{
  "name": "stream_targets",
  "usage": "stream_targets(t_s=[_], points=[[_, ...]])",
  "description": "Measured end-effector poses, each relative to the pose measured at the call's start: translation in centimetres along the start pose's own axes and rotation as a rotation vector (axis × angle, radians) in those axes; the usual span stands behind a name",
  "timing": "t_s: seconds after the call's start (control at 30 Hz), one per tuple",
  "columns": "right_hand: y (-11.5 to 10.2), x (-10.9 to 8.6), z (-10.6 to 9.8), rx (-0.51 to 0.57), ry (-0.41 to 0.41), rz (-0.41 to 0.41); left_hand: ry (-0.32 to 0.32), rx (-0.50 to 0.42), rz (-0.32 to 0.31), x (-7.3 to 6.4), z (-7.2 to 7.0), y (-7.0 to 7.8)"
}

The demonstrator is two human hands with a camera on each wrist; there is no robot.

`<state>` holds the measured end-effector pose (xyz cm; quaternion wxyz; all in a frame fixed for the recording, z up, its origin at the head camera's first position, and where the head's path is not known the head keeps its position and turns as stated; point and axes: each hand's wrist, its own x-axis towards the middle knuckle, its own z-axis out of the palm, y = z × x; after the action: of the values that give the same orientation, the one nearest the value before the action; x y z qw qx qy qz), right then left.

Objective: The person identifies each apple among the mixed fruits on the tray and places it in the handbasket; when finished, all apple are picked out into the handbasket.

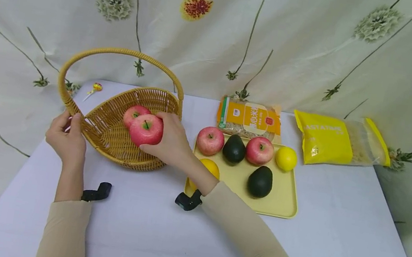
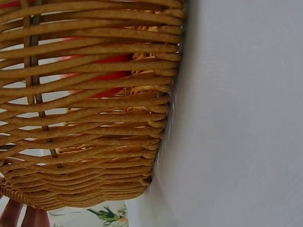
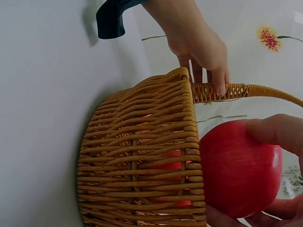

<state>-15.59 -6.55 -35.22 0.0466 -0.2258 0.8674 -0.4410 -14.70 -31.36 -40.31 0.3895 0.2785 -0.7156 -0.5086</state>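
My left hand (image 1: 67, 138) grips the foot of the wicker basket's handle (image 1: 125, 52) at the left rim. The basket (image 1: 148, 163) stands on the table, its handle upright. Over the basket opening, my right hand (image 1: 173, 141) holds a red apple (image 1: 144, 133) between thumb and fingers. A second apple (image 1: 132, 113) lies inside, partly covered by the held one. In the right wrist view, the held apple (image 3: 241, 170) is beside the basket rim (image 3: 191, 142). Red fruit shows through the weave in the left wrist view, where only the left fingertips (image 2: 28, 217) appear.
Right of the basket, a yellow tray (image 1: 284, 202) carries two apples (image 1: 210, 141), two avocados (image 1: 260, 182), a lemon (image 1: 286, 159) and a yellow-orange fruit (image 1: 211, 168) partly behind my right wrist. Behind stand an orange food packet (image 1: 249, 117) and a yellow bag (image 1: 328, 140). A lollipop (image 1: 96, 87) lies back left.
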Motion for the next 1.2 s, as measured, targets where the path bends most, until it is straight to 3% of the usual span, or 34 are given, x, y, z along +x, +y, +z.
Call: stream_targets(t_s=[0.3,0.67,1.03,1.2], points=[[0.3,2.8,1.8,-0.136,-0.111,0.054,0.013,0.012,-0.013,0.1,0.0,0.0],[1.0,4.7,2.9,-0.210,-0.148,0.073,0.021,0.029,-0.019,0.0,0.0,-0.1],[1.7,6.0,4.1,-0.199,-0.150,0.090,0.013,0.009,0.023,-0.3,0.0,0.1],[1.8,6.6,4.7,-0.191,-0.175,0.061,0.021,-0.020,0.040,-0.2,0.0,0.1]])
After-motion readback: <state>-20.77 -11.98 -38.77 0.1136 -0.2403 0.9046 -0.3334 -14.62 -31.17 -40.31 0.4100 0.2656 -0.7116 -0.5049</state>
